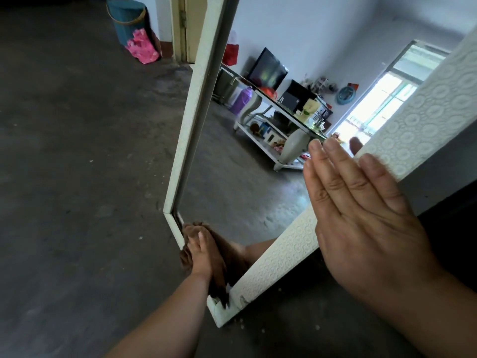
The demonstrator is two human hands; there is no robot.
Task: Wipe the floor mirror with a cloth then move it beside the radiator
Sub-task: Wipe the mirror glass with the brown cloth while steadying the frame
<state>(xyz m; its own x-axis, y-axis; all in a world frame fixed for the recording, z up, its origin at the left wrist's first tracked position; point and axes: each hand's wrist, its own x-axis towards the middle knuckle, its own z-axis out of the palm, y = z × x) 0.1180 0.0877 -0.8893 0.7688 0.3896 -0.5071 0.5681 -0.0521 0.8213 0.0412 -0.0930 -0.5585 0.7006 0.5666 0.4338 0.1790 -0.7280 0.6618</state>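
— Biggest first?
— One floor (77,177): bare concrete, dark grey, mottled, dusty.

— And the task's thing?
— One floor mirror (284,254), tall and rectangular, standing with its bottom rail on that floor. White frame, with embossed rings along the right rail, plainer on the left rail, chipped at the near bottom corner. Smooth, reflective glass.

— Behind it?
— One teal basket (126,21), ribbed and round-sided, by the far wall. One crinkled pink bag (143,46) against its foot.

— Hands?
— Two. Right hand (361,215) flat, fingers straight and close together, pressed against the mirror's right rail. Left hand (202,257) low on the glass by the bottom rail, laid over the cloth. Finger curl hidden there, so impossible to tell whether gripping or only pressing.

— Smallest?
— One cloth (219,275): brown, soft, bunched up, touching the glass and the bottom rail.
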